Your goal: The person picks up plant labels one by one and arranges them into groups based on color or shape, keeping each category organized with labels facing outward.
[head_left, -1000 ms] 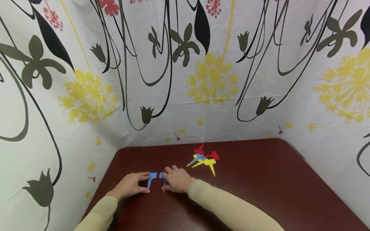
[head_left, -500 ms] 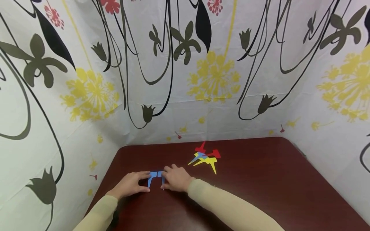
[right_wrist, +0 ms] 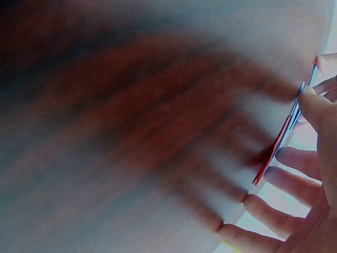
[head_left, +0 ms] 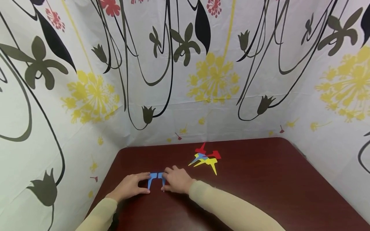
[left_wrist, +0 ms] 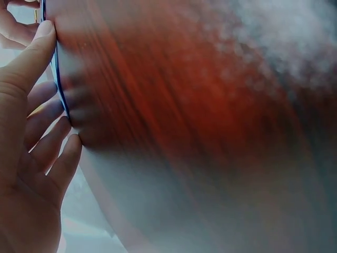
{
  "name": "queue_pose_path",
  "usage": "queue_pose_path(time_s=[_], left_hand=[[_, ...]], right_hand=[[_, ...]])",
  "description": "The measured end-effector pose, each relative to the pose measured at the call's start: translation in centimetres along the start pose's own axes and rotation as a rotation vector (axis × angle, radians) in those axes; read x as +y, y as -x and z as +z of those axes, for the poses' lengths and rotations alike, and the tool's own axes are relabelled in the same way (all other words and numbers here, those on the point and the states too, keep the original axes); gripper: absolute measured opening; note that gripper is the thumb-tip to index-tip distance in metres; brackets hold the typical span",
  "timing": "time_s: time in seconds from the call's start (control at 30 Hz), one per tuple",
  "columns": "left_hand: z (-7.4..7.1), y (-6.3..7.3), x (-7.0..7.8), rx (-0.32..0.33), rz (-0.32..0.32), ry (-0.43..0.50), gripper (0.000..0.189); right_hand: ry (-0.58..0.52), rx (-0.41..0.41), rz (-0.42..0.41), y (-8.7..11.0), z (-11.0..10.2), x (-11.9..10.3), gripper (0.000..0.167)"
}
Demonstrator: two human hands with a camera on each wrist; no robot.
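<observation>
In the head view two blue T-shaped plant labels lie flat side by side, heads almost touching and points toward me. My left hand (head_left: 130,186) holds the left blue plant label (head_left: 153,175), thumb by its point and fingers at its head. Similarly, my right hand (head_left: 179,180) spans the right blue plant label (head_left: 160,175) and hides part of it. The left wrist view shows a blue label edge (left_wrist: 62,100) under the thumb and fingertips. Seen edge-on in the right wrist view, a blue label (right_wrist: 295,113) touches the thumb of the right hand (right_wrist: 316,153).
Beyond the right hand lies a loose pile of plant labels: red ones (head_left: 215,154), a blue one (head_left: 198,158) and yellow ones (head_left: 212,163). They rest on a dark red-brown table (head_left: 260,179). Patterned cloth (head_left: 179,96) hangs around its back and sides.
My right hand has brought its blue label slightly left, narrowing the gap between the two heads. The left hand has stayed nearly still, and the pile is unchanged.
</observation>
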State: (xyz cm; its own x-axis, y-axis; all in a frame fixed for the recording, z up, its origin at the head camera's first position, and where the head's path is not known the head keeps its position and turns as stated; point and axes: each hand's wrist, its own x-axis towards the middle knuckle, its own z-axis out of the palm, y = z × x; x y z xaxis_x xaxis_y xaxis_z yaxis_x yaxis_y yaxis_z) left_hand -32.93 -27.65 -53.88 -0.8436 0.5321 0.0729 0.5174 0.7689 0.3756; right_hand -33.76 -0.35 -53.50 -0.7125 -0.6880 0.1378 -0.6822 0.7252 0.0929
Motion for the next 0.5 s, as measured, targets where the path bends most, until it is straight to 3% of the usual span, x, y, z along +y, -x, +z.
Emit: queue_pose_path(time_s=[0.23, 0.5], left_hand=[[-0.29, -0.15, 0.07, 0.010, 0.012, -0.004, 0.067], [-0.20, 0.05, 0.24, 0.000, 0.006, 0.013, 0.066]], right_hand=[[-0.053, -0.006, 0.013, -0.12, 0.19, 0.49, 0.063], [-0.021, 0.000, -0.004, 0.15, -0.08, 0.34, 0.064]])
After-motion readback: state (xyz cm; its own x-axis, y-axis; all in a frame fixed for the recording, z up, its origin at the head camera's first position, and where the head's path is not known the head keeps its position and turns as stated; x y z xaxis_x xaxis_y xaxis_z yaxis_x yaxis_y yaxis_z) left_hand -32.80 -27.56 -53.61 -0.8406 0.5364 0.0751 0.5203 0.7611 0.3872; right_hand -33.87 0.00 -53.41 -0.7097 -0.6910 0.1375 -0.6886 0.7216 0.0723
